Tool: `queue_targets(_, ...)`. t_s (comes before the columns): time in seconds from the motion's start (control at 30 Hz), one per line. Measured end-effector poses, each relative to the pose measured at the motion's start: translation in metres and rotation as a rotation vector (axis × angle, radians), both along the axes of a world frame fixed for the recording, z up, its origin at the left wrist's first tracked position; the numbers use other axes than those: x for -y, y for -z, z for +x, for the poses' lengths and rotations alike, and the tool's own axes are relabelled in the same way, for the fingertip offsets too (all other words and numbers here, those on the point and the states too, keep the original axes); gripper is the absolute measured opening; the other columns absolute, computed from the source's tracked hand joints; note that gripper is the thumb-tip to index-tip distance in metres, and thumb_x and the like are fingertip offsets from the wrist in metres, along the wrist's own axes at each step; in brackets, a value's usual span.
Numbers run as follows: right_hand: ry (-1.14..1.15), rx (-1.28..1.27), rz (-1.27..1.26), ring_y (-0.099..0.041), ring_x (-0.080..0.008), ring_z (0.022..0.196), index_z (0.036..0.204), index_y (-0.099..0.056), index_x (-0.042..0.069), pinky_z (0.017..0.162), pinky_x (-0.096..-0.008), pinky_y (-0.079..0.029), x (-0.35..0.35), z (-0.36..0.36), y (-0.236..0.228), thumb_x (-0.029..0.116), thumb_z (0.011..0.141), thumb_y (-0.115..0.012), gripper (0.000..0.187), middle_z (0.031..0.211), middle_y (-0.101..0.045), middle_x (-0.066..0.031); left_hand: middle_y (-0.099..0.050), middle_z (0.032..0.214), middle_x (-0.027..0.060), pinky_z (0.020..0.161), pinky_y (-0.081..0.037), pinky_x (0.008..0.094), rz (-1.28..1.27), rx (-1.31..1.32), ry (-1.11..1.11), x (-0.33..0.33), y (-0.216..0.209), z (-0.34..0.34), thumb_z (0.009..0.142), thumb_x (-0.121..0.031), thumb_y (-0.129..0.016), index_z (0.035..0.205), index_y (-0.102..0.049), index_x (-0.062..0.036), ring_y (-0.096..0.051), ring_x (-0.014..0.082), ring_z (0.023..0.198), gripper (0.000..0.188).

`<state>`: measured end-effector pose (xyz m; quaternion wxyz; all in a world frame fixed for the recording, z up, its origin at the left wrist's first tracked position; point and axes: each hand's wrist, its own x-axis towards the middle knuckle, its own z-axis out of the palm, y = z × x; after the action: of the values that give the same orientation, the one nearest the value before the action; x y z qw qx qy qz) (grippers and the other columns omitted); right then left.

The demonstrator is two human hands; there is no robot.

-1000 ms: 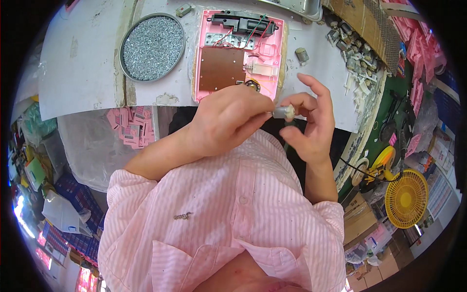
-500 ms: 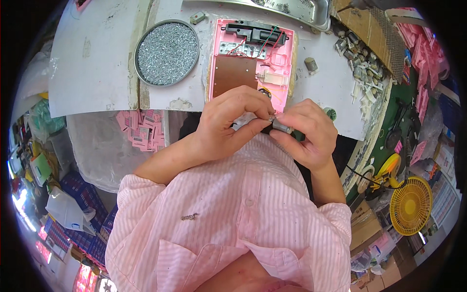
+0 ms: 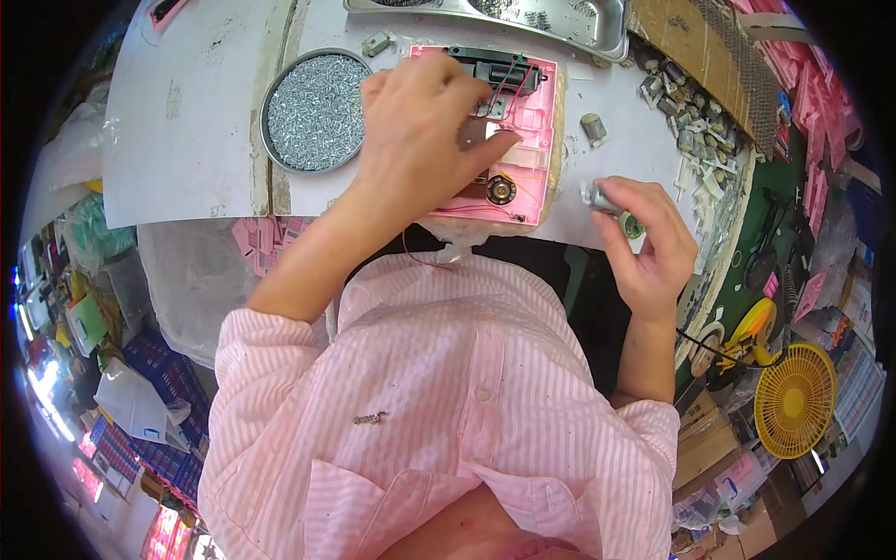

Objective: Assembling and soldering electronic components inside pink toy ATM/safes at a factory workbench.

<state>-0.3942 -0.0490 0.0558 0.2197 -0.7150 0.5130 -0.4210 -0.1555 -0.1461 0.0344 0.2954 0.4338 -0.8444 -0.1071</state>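
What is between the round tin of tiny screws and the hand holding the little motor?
In the head view, the open pink plastic casing lies between the round metal tin of screws and the right hand, with the left hand on it.

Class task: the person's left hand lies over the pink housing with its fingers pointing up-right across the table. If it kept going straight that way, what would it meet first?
Probably the black part at the far end of the pink housing, just beyond the left hand; height above it is unclear.
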Motion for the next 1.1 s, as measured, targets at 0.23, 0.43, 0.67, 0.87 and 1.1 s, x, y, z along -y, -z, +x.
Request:
queue_targets(0.23,0.065,-0.062,0.085,-0.069,-0.0195,0.083,0.109,-0.068,-0.001,0.076,-0.0287,-0.053,0.008,-0.005,0.005,-0.003,0.078,-0.076,0.032,0.101,-0.073,-0.0115,-0.057,0.093,0.0021,0.083,-0.038,0.0393,-0.038,-0.108,0.158,0.007,0.016,0.008,0.076,-0.02,-0.079,0.087,-0.074,-0.0121,-0.056,0.0234,0.086,0.015)
queue_targets(0.43,0.08,-0.083,0.039,-0.07,-0.0197,0.08,0.109,-0.069,0.001,0.073,-0.0288,-0.054,0.019,-0.007,0.006,0.001,0.078,-0.078,0.032,0.099,-0.073,-0.0099,-0.056,0.091,0.002,0.088,-0.039,0.0408,-0.097,0.099,0.221,0.011,0.005,-0.005,0.078,-0.019,-0.074,0.086,-0.071,-0.0121,-0.056,0.0219,0.09,0.011)
queue_targets(0.67,0.132,-0.053,0.05,-0.07,-0.0175,0.08,0.109,-0.069,0.0,0.074,-0.0275,-0.053,0.013,-0.014,0.007,0.002,0.08,-0.078,0.03,0.098,-0.073,-0.0098,-0.054,0.089,0.0033,0.09,-0.039,0.0396,-0.152,0.278,0.341,0.018,-0.002,-0.012,0.08,-0.018,-0.066,0.079,-0.065,-0.0099,-0.055,0.0214,0.089,0.008)
queue_targets(0.87,0.197,-0.024,0.077,-0.069,-0.0156,0.08,0.11,-0.07,0.001,0.074,-0.0264,-0.053,0.014,-0.019,0.01,0.002,0.081,-0.078,0.03,0.094,-0.072,-0.0087,-0.055,0.09,0.0042,0.088,-0.038,0.0392,-0.145,0.239,0.33,0.018,0.005,-0.013,0.08,-0.016,-0.064,0.084,-0.066,-0.0082,-0.056,0.0213,0.088,0.009)
queue_targets(1.1,0.204,-0.005,0.079,-0.068,-0.0149,0.079,0.11,-0.069,0.001,0.074,-0.0259,-0.052,0.019,-0.02,0.014,0.003,0.082,-0.077,0.029,0.091,-0.071,-0.0083,-0.055,0.092,0.0053,0.088,-0.038,0.0401,-0.131,0.307,0.274,0.015,0.002,-0.019,0.08,-0.017,-0.067,0.09,-0.067,-0.0081,-0.056,0.0229,0.09,0.014)
